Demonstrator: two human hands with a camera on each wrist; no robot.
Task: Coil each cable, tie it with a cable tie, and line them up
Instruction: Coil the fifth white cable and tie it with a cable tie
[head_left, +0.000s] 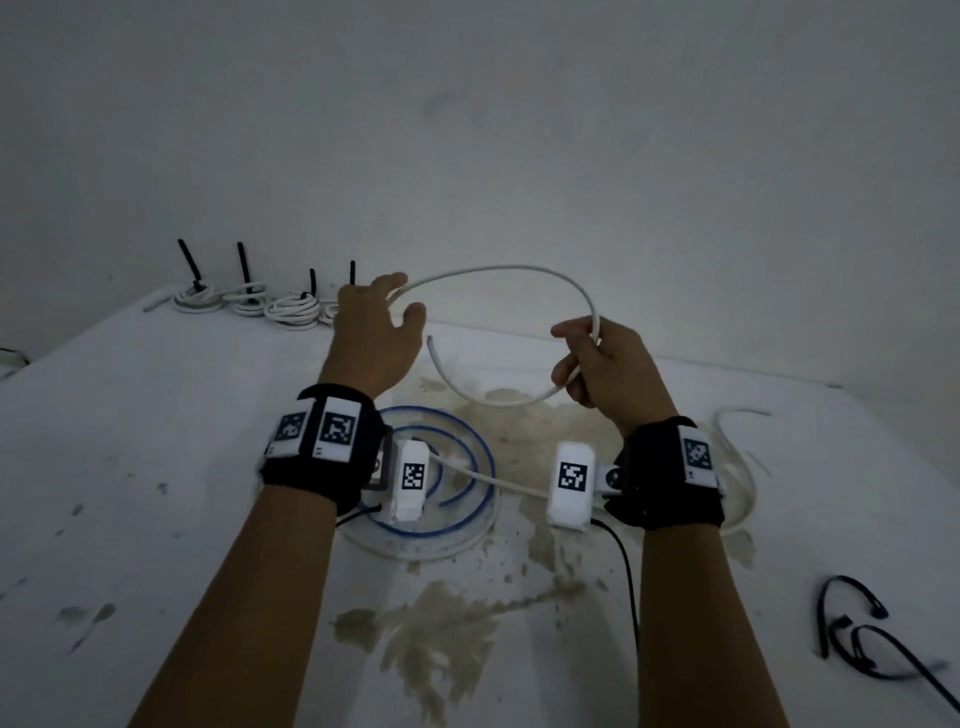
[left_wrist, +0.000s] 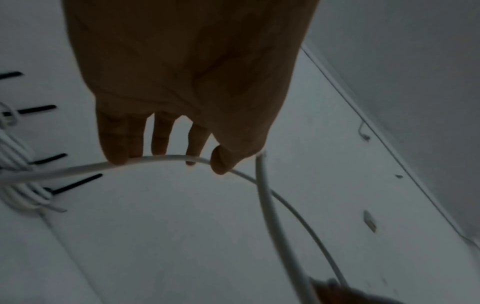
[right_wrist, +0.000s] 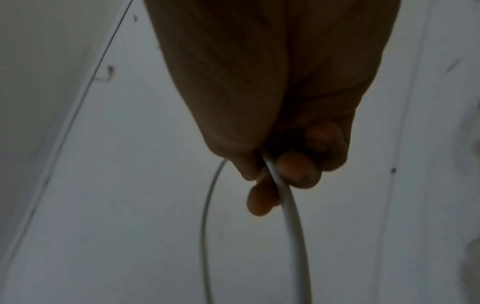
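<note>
White cable (head_left: 498, 271) arches through the middle of the frame between both hands, above the stained white table (head_left: 156, 467). The right hand (head_left: 608, 371) has its fingers (right_wrist: 298, 172) curled tight around it, pinching the strand. The left hand (head_left: 376, 338) is spread and fairly straight, with the cable lying across its fingertips (left_wrist: 116, 152) and thumb. Four tied white coils (head_left: 244, 304) sit in a row at upper left. A blue cable (head_left: 457, 457) lies spiralled below the wrists, and black cable ties (head_left: 857, 639) lie at lower right.
</note>
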